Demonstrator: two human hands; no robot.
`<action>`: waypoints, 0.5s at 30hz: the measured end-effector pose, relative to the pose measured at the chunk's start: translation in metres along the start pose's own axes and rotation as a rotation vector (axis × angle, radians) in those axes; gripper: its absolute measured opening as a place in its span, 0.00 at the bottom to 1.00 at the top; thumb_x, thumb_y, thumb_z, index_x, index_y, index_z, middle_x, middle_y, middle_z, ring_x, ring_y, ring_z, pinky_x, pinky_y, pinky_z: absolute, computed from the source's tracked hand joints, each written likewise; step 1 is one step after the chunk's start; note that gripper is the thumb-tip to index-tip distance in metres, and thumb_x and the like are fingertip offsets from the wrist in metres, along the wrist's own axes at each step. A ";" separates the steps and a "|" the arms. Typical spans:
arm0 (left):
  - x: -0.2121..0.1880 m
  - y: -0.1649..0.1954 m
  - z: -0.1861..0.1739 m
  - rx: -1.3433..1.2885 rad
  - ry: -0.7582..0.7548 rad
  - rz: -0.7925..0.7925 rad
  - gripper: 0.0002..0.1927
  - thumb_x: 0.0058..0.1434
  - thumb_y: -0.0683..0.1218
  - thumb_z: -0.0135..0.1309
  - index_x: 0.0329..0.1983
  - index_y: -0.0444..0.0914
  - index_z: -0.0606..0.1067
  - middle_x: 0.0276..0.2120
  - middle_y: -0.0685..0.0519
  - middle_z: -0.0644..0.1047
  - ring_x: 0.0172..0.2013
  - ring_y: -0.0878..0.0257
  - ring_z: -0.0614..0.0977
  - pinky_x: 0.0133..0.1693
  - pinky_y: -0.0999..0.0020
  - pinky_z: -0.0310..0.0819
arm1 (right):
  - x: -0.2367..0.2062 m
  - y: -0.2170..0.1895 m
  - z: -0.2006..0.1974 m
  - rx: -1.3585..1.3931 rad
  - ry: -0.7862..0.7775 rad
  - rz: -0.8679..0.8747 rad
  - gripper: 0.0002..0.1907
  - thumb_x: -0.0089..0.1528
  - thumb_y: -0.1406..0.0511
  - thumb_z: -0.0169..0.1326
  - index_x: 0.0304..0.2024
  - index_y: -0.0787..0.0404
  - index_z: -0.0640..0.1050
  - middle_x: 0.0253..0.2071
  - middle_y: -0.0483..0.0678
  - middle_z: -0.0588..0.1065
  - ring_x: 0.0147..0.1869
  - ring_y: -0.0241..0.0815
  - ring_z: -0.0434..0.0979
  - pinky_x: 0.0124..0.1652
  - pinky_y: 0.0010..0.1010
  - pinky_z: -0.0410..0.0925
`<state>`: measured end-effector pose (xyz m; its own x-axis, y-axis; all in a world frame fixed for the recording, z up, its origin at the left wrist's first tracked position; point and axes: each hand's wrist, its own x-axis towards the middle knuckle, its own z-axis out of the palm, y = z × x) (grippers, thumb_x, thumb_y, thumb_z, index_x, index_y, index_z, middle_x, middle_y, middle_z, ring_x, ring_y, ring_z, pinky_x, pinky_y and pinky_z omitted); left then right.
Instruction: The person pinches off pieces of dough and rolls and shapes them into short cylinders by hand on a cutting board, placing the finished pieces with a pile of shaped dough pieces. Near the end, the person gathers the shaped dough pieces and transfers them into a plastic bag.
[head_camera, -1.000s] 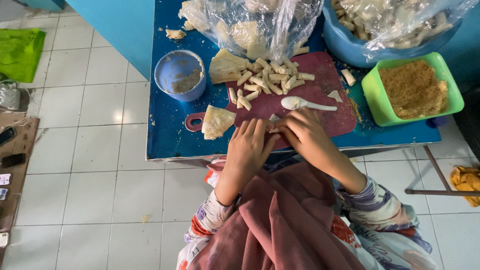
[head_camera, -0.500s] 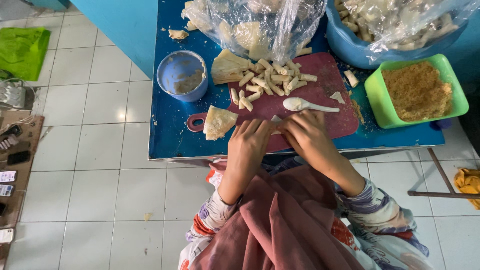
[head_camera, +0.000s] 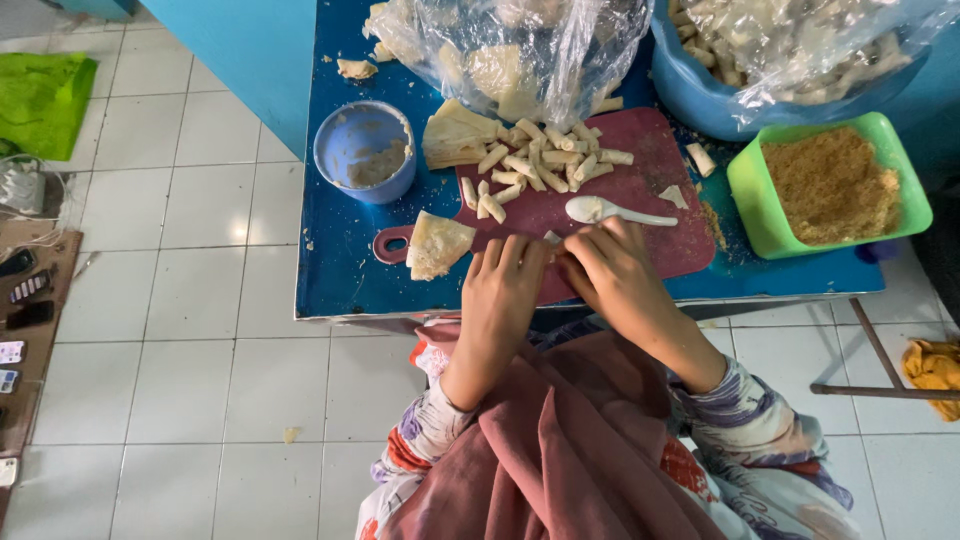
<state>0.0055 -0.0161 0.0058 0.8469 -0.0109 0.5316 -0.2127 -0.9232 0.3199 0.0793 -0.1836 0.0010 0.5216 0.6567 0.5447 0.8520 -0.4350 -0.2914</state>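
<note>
Both hands meet over a small pale wrapper (head_camera: 552, 238) on the red cutting board (head_camera: 640, 190). The left hand (head_camera: 500, 285) and right hand (head_camera: 612, 268) curl around it; it peeks out between the fingertips, maybe pinched.

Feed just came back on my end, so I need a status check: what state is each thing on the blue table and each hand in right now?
Left hand: fingers down on the cutting board, closed over a small wrapper.
Right hand: fingers meeting the left, pinching the same piece.
White spoon: lying idle on the board.
Rolled pieces: heaped.
Folded wrapper: flat, overhanging the board.
Green tray: full of crumbs.
Blue cup: nearly empty.
</note>
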 end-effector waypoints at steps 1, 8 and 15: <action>0.000 0.002 0.002 0.014 0.001 -0.020 0.10 0.60 0.42 0.56 0.45 0.41 0.77 0.41 0.54 0.75 0.41 0.56 0.77 0.43 0.61 0.72 | 0.000 -0.001 0.000 -0.019 -0.006 0.008 0.11 0.60 0.69 0.62 0.44 0.64 0.76 0.44 0.49 0.73 0.52 0.54 0.70 0.52 0.44 0.64; 0.002 0.004 0.003 -0.013 0.039 -0.042 0.20 0.61 0.40 0.54 0.57 0.40 0.75 0.40 0.54 0.76 0.44 0.56 0.78 0.45 0.61 0.72 | 0.005 -0.003 0.005 -0.094 0.021 0.009 0.11 0.61 0.69 0.61 0.45 0.65 0.78 0.47 0.51 0.72 0.52 0.53 0.68 0.51 0.43 0.63; -0.002 0.004 0.000 -0.036 0.061 -0.032 0.20 0.61 0.42 0.56 0.57 0.38 0.74 0.39 0.53 0.78 0.42 0.55 0.78 0.45 0.60 0.71 | 0.000 0.000 0.007 -0.150 0.042 -0.080 0.13 0.58 0.69 0.61 0.46 0.62 0.77 0.46 0.48 0.74 0.57 0.49 0.71 0.55 0.47 0.60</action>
<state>0.0031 -0.0201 0.0061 0.8225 0.0425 0.5672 -0.2049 -0.9081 0.3651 0.0799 -0.1792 -0.0046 0.4474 0.6680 0.5947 0.8727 -0.4713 -0.1271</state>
